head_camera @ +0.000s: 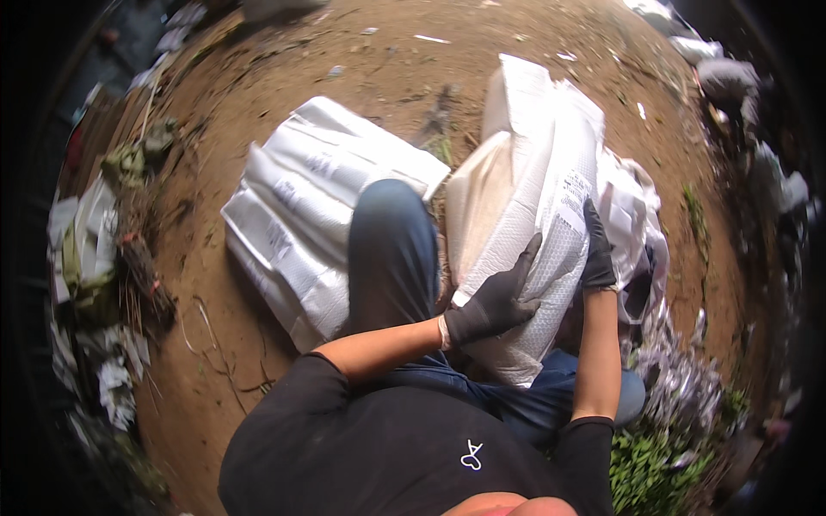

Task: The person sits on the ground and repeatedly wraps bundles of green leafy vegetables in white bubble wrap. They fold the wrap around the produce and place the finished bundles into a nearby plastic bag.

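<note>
A white bubble-textured mailer (pixel 552 258) stands tilted in front of me, with a printed label on its upper face. My left hand (pixel 495 302), in a dark glove, holds it at the lower left side, index finger and thumb spread over its surface. On the opposite edge, my right hand (pixel 599 251), gloved alike, grips the mailer; some of its fingers are hidden. Behind and left of it stand more white padded mailers (pixel 487 187). Left of my raised knee (pixel 390 238) lies a row of overlapping white mailers (pixel 290 219) bearing printed labels.
White plastic bags (pixel 629 200) sit right of the mailers. Bundled shiny wrap (pixel 677 374) and green leafy stems (pixel 658 477) lie by my right leg. Tied stems (pixel 145 274) and plastic scraps (pixel 116 387) line the left. Brown dirt ground (pixel 387 58) holds scattered litter.
</note>
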The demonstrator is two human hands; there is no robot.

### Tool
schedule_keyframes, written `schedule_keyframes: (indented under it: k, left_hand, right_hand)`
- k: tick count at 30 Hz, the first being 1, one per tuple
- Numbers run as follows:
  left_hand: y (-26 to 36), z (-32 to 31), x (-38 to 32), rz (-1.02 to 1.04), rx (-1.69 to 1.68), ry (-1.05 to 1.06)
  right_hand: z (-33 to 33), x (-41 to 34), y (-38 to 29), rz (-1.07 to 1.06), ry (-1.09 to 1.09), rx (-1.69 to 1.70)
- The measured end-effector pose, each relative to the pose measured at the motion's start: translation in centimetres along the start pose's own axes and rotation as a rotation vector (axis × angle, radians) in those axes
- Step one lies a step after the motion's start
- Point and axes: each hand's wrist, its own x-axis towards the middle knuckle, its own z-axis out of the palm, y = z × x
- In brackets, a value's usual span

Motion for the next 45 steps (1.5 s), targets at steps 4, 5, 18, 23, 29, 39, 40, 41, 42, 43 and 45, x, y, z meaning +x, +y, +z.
schedule_keyframes:
  k: [4, 5, 18, 23, 29, 39, 40, 41, 42, 43, 45]
  left_hand:
    - [2.8, -4.2, -3.1, 0.185, -0.004, 0.320]
    - [3.1, -5.2, -4.0, 0.254, 0.068, 0.446]
    - [-20.8, -23.7, -16.9, -0.136, -0.114, 0.855]
    - [-29.9, -27.5, -20.1, -0.320, 0.029, 0.885]
    - [-27.1, -31.5, -21.7, -1.058, 1.157, 0.018]
    - [0.2, -12.3, 2.6, 0.201, 0.517, 0.216]
    - [-0.9, -8.3, 4.3, 0.204, 0.654, -0.020]
    - [-2.6, -4.7, 5.6, 0.189, 0.708, -0.250]
    - [-4.4, -1.5, 6.0, 0.223, 0.793, -0.471]
    - [-5.7, 0.7, 5.3, 0.230, 1.067, -0.588]
    - [-7.9, 2.7, 3.9, 0.095, 1.462, -0.727]
  right_hand:
    - [9.8, 0.7, -4.1, -0.435, -0.280, -0.485]
    - [12.9, 0.1, -4.8, -0.496, -0.364, -0.553]
    - [1.5, -1.5, -11.0, -0.546, -0.454, -0.801]
    - [-18.7, -0.6, -12.2, -0.335, 0.117, -0.667]
    - [-35.5, 1.2, -4.7, -0.178, 0.220, -1.312]
    - [-34.1, 6.4, 3.3, 0.027, 0.364, -1.668]
    - [-34.0, 5.6, 2.6, 0.042, 0.312, -1.548]
    - [-33.9, 5.1, 1.7, -0.002, 0.304, -1.560]
    - [-34.3, 4.4, 0.5, -0.040, 0.221, -1.550]
    - [-34.6, 3.9, -0.7, -0.106, 0.165, -1.558]
    - [-34.9, 3.5, -2.8, -0.147, 0.345, -1.172]
